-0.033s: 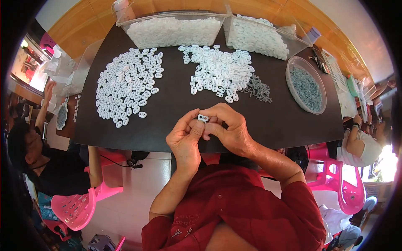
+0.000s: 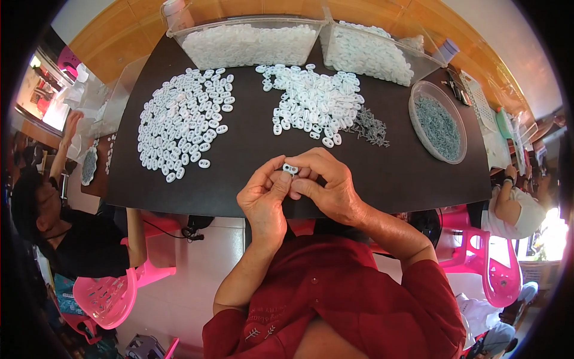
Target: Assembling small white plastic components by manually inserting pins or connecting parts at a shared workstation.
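Near the front edge of the dark table, my left hand (image 2: 263, 203) pinches a small white oval plastic piece with two holes (image 2: 290, 169). My right hand (image 2: 332, 185) is closed right beside it, index finger curled against the piece and thumb tucked under. What the right fingertips hold, if anything, is hidden. Beyond my hands lies a heap of similar white two-hole pieces (image 2: 317, 99). Touching its right side is a small pile of thin grey pins (image 2: 371, 128). A second wide spread of white pieces (image 2: 176, 125) covers the table's left part.
Two clear bins (image 2: 251, 23) (image 2: 427, 60) full of white pieces stand along the back. On the right sits a round clear tub (image 2: 412, 113) of grey pins. A person in black (image 2: 84, 239) is at the left, another in white (image 2: 517, 209) at the right. Pink chairs (image 2: 113, 299) flank the table.
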Demonstrator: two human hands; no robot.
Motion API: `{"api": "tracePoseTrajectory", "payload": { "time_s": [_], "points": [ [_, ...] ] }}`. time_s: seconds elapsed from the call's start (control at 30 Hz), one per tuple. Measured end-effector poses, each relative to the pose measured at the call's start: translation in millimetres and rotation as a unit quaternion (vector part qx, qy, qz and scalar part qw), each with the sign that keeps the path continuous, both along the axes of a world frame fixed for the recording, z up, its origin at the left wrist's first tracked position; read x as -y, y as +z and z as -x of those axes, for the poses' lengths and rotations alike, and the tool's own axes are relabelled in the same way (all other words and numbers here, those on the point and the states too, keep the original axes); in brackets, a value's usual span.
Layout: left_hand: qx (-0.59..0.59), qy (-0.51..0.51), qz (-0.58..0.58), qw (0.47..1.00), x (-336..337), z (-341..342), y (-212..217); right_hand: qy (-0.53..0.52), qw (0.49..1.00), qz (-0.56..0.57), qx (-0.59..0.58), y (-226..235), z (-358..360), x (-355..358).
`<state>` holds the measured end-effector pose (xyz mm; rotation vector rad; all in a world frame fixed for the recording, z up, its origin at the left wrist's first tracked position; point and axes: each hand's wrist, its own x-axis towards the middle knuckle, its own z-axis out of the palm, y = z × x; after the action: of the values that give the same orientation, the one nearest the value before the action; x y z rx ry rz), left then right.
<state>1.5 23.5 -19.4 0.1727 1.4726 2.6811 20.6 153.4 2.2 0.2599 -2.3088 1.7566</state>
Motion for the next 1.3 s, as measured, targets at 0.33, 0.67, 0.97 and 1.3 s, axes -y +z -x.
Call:
{"api": "tracePoseTrajectory", "payload": {
  "time_s": [0.33,0.67,0.97,1.3],
  "points": [
    [0.067,0.024,-0.035,0.997,0,-1,9,-0.082,0.949,-0.211,-0.219,-4,7,4],
    [0.082,0.022,-0.014,0.996,2,-1,16,-0.114,0.919,-0.248,-0.285,-8,9,6],
    [0.069,0.028,-0.030,0.997,4,-6,14,-0.091,0.962,-0.140,-0.214,-9,8,5],
    [-0.026,0.090,0.013,0.996,0,-12,6,-0.043,0.994,0.091,0.029,2,2,12]
  ]
}}
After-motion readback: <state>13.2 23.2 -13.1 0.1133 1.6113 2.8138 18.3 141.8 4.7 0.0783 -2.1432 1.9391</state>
